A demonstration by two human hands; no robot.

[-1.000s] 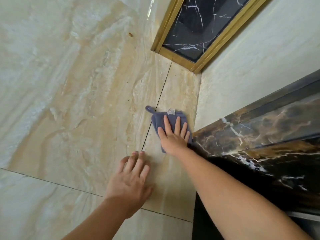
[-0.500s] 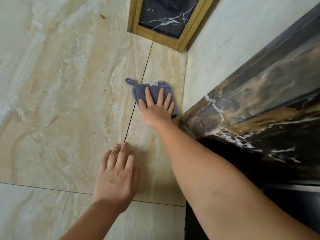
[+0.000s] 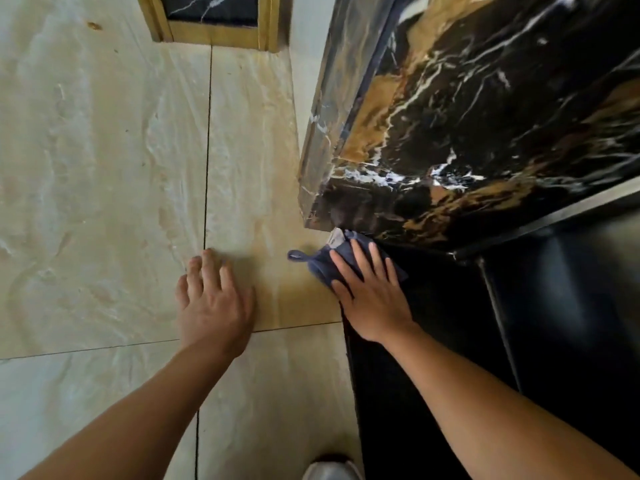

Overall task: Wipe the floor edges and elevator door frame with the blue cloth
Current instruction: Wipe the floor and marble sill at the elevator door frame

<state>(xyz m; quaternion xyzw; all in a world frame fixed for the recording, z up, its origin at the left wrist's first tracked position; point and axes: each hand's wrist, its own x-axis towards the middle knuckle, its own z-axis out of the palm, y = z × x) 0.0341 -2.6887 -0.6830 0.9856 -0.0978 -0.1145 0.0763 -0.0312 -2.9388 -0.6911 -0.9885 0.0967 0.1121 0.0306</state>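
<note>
blue cloth, cream veined floor, black door frame (gold, white streaks)

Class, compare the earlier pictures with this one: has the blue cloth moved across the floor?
Yes. The blue cloth slid toward the person, from beside the pale wall to the corner of the dark marble door frame, under the right hand.

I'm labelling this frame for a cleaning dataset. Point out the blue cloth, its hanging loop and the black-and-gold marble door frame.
blue cloth (image 3: 320, 266): head view, bare fabric left of the fingers.
hanging loop (image 3: 297, 255): head view, the loop's band.
black-and-gold marble door frame (image 3: 450, 140): head view, its veined face.
</note>
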